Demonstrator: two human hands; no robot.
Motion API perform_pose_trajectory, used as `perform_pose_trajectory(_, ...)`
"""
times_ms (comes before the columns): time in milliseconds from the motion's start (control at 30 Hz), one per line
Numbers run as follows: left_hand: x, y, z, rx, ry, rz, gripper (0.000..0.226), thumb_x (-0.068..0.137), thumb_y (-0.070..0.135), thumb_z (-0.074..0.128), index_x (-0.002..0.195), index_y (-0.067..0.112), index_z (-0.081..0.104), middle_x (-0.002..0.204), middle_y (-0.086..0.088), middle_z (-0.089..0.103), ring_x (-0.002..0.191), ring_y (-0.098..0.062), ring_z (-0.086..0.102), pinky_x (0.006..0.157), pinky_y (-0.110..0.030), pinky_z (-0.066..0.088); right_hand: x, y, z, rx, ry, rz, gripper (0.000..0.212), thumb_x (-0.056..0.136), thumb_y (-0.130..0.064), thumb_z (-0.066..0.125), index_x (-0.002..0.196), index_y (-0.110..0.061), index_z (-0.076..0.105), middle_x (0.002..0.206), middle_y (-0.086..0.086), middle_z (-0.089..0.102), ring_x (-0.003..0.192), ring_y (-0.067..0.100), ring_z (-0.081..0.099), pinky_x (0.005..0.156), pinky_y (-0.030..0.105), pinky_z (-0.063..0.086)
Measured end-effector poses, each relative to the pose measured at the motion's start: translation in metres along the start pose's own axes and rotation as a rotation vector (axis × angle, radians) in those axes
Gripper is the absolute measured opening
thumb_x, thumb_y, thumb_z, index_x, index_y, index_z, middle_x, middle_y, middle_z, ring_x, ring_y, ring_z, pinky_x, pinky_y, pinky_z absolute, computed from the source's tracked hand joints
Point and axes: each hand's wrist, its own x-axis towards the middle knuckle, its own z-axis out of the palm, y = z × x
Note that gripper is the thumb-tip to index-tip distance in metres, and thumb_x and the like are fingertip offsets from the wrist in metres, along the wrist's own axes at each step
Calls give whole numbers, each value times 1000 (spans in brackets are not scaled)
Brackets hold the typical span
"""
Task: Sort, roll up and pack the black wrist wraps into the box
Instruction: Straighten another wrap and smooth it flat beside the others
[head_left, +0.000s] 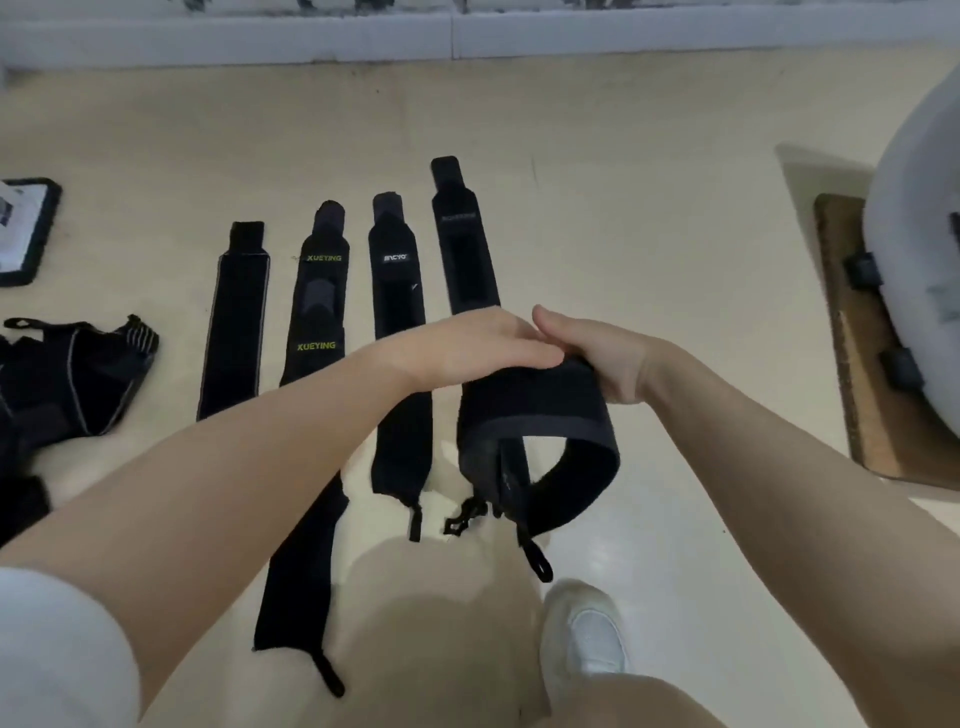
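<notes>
A: What's on the floor (597, 182)?
B: Four black wrist wraps (400, 332) lie flat in a row at eleven o'clock; a fifth wrap (530, 415) sits folded at centre. No box is recognisable.
A: And the grip?
B: Left hand (467, 343) lies flat on the fold; right hand (602, 358) pinches its one-o'clock edge.
A: Advice?
B: Roll tightly, keeping edges aligned.

Four long flat black fabric wrist wraps (236, 322) lie in a row on the floor. One further black wrap (535, 410) is looped. One tangled heap of black straps (78, 384) lies left.
</notes>
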Motion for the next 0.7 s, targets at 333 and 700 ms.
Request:
perform_pose_trajectory(333, 76, -23, -2, 294, -280, -400, 22, 80, 28, 73, 101, 27, 66, 98, 9, 70, 92, -7, 66, 85, -22, 49, 12, 46, -94, 111, -163, 90, 21, 88, -9, 57, 103, -7, 71, 99, 12, 71, 87, 24, 69, 75, 33, 56)
perform_pose_trajectory(700, 174, -18, -76, 1264, 429, -175, 45, 82, 9, 51, 127, 12, 41, 116, -9, 56, 113, -28, 46, 105, -39, 25, 84, 32, -140, 286, 416, -218, 17, 94, -12, 55, 104, -12, 68, 97, 5, 72, 87, 21, 66, 72, 28, 56)
